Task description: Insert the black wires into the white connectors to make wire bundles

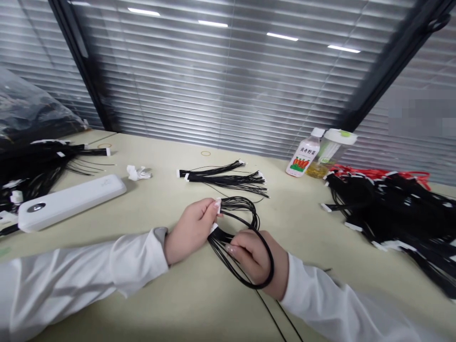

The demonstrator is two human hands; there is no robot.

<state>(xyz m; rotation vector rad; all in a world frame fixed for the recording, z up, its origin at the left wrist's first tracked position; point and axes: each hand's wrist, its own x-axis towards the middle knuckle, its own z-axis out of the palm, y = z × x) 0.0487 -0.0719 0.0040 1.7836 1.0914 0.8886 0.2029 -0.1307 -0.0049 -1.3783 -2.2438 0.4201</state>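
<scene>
My left hand is closed, pinching the white connector ends of a bundle of thin black wires that loops out over the table. My right hand is closed on the same bundle just to the right, and a black loop of it runs around the back of that hand and the wrist. Both arms wear white sleeves and rest on the beige table. Further back lie two finished-looking wire bundles with white connectors.
A white oblong device lies at left beside a heap of black wires and a dark plastic bag. A large wire pile, a small drink bottle and a clear lidded cup stand at right. Crumpled paper lies mid-left.
</scene>
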